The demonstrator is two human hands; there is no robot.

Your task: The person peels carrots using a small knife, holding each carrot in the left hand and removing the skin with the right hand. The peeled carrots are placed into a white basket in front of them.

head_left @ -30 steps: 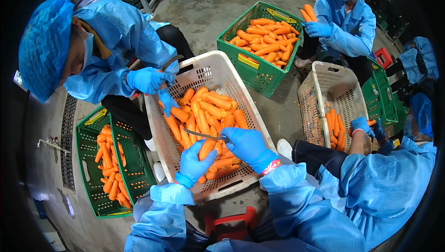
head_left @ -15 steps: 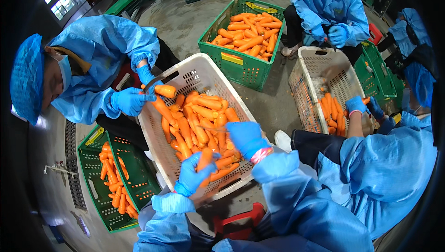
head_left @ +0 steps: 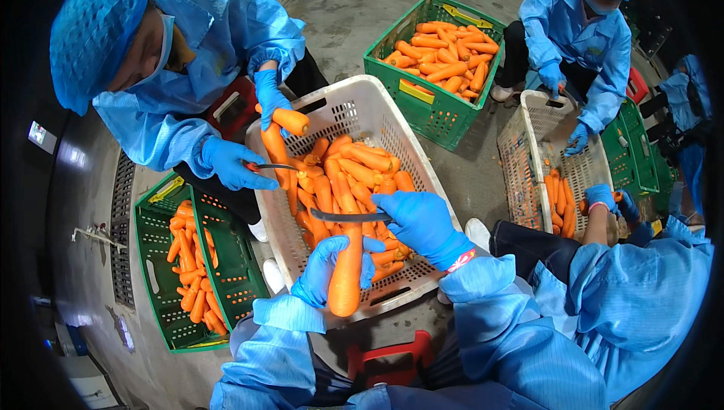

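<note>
My left hand [head_left: 329, 268], in a blue glove, grips a long orange carrot [head_left: 346, 274] held upright over the near end of a white crate [head_left: 362, 104]. My right hand [head_left: 421, 223], also gloved, holds a dark-bladed knife [head_left: 348, 216] laid flat across the carrot's top end. The crate is full of loose carrots [head_left: 351, 172]. Across it, a person in blue clothing and a hair net holds another carrot [head_left: 288, 118] in one gloved hand and a small knife [head_left: 268, 166] in the other.
A green crate of carrots [head_left: 188, 259] lies at my left and another green crate [head_left: 441, 55] beyond the white one. To the right, two more people in blue work at a second white crate [head_left: 543, 161]. A red stool [head_left: 388, 357] shows under me.
My left hand has lifted one carrot out of the pile and stood it upright, and the knife now rests across its top. The person opposite has raised a carrot too.
</note>
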